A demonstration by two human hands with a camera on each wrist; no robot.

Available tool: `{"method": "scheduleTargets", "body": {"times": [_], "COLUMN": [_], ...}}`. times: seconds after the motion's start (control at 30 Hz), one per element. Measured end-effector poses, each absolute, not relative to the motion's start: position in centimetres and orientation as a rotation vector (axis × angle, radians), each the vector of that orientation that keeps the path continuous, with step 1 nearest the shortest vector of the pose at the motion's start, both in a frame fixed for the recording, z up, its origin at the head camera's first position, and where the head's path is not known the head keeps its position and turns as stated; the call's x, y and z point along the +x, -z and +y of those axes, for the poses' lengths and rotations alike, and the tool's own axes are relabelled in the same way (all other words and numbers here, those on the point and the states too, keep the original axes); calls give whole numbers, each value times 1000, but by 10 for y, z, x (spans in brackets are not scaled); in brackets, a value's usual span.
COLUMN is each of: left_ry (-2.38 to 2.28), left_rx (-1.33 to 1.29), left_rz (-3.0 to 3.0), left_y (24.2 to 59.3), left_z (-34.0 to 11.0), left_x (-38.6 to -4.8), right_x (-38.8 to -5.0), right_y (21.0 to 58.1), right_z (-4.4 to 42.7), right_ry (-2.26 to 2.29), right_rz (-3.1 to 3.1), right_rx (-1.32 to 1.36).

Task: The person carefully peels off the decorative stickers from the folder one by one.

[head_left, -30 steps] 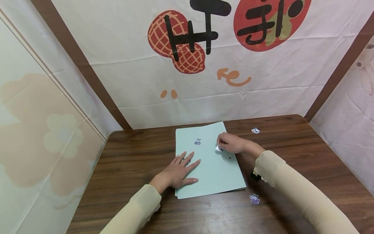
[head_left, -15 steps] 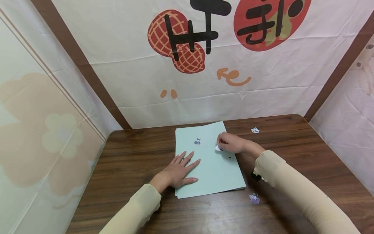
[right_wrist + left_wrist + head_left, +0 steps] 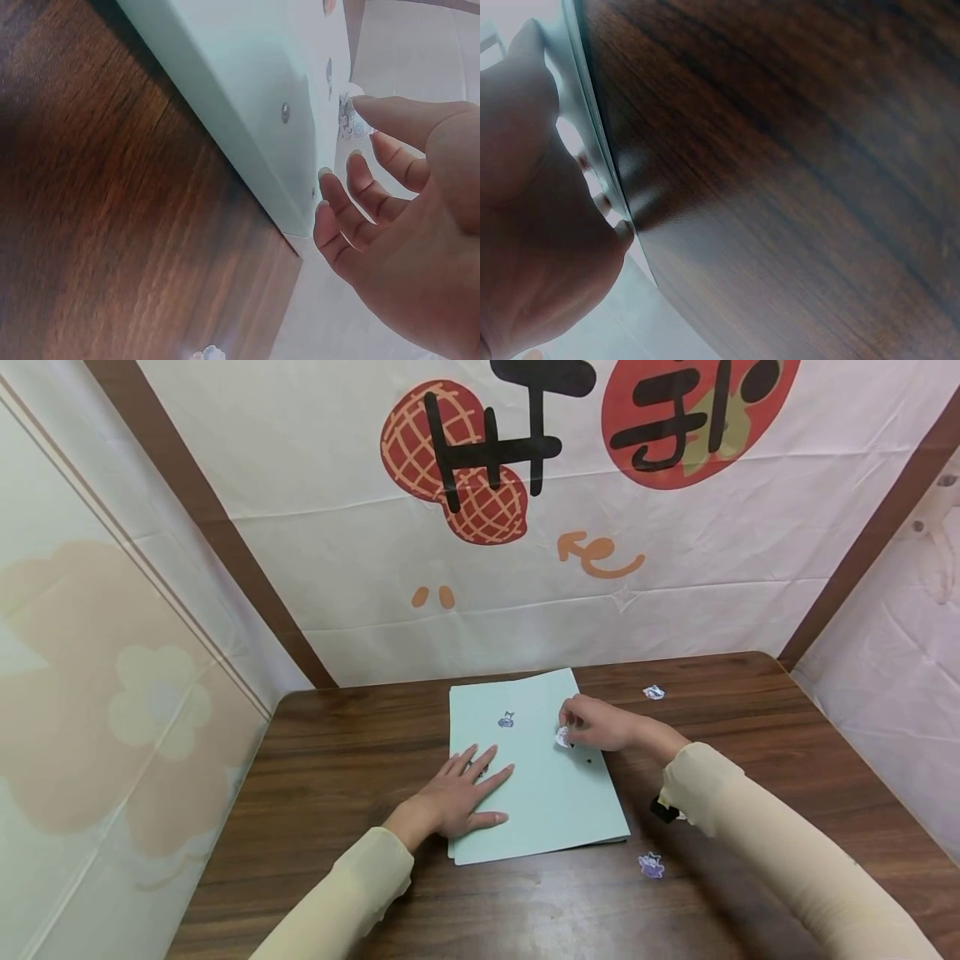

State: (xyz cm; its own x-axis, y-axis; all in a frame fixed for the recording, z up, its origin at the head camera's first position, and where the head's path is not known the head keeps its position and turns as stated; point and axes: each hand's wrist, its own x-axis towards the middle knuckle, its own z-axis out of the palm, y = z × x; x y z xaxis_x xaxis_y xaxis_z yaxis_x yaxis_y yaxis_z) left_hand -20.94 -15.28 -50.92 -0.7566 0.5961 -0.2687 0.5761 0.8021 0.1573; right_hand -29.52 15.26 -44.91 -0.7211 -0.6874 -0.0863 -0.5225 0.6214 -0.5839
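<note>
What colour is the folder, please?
The folder is pale mint green; head view shows it best.

Our left hand [image 3: 459, 806] lies flat, palm down, with its fingers spread. Our right hand [image 3: 600, 725] pinches with its thumb and a finger; the others bend. Our left arm [image 3: 348, 889] and right arm [image 3: 787, 847] reach forward.

L hand [image 3: 457, 802] rests w/ spread fingers on lt-green paper [image 3: 555, 806]; R hand [image 3: 600, 724] pinches 1 small sticker [image 3: 561, 737] over it. 2 other stickers [image 3: 651, 865] lie on brown tbl [image 3: 750, 727], at R.
</note>
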Motion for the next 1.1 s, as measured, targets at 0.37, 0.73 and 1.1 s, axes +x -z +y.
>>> {"method": "scheduleTargets", "body": {"times": [0.37, 0.73, 1.1], "left_ry": [-54, -65, -20], "left_rx": [898, 894, 896], "left_rz": [2680, 2669, 2685], "left_y": [493, 498, 491], "left_z": [-151, -152, -149], "left_x": [-206, -211, -205], "right_x": [-285, -264, -243], "right_y": [434, 420, 419], "right_z": [153, 151, 152], "right_ry": [792, 803, 839], "right_rz": [2542, 2529, 2499], "right_rx": [-1075, -1129, -1182]}}
